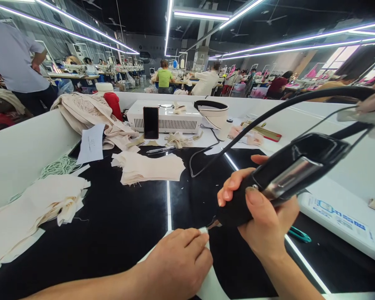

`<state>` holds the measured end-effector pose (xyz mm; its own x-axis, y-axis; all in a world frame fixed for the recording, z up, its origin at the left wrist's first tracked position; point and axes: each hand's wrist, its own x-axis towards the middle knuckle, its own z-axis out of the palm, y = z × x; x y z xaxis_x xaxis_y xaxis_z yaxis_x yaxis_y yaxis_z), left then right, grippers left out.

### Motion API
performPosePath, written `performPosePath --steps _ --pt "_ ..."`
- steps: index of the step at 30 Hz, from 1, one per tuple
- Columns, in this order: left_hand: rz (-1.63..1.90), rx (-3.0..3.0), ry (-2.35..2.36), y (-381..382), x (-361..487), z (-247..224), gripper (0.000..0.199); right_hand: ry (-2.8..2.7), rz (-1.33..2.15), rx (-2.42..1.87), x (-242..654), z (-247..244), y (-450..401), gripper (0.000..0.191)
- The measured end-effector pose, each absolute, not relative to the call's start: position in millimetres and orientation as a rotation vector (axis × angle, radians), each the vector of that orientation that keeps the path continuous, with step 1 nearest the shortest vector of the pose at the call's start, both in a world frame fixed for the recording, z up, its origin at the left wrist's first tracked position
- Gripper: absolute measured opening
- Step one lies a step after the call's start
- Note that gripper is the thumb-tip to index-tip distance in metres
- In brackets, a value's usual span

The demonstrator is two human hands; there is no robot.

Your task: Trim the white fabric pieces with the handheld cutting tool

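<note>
My right hand [262, 212] is wrapped round a black corded hand tool [287, 166] that has a silver strip along its side. The tool's narrow metal tip [213, 224] points down to the left, close to the edge of a white fabric piece [214, 279]. With fingers closed, my left hand [181, 262] pinches the top of this fabric against the black tabletop [112, 246] and covers much of it. Whether the tip touches the cloth, I cannot tell. Farther back lies a stack of cream fabric pieces [150, 166]; another cream stack [34, 208] is at the left.
A thick black cable [268, 108] arches above the right side. At the back stand a vented white box [165, 118], an upright phone [151, 123] and a cream visor [214, 114]. Green cord [59, 166] lies left; a teal cutter [300, 234] and white device [337, 216] lie right.
</note>
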<state>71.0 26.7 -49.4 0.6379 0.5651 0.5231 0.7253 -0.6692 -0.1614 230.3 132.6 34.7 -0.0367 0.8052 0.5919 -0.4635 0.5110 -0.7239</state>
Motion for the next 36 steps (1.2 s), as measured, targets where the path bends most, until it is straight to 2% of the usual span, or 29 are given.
performPosePath --steps 5,12,18,29,32,36 --pt "-0.592 -2.522 -1.034 26 71 -52 0.01 -1.215 1.041 -0.322 228 34 133 0.049" --pt "-0.672 -2.46 -1.033 27 71 -49 0.017 -1.23 1.035 -0.341 226 34 131 0.045" --pt "-0.686 -2.47 -1.047 28 72 -50 0.019 -1.186 1.057 -0.316 224 34 130 0.05" --pt "-0.724 -2.449 -1.066 28 73 -44 0.022 -1.221 1.07 -0.309 220 32 129 0.045" --pt "-0.718 -2.487 -1.074 26 71 -43 0.027 -1.255 1.015 -0.349 226 34 130 0.05" --pt "-0.711 -2.544 -1.109 29 62 -44 0.026 -1.306 0.902 -0.447 237 40 125 0.044"
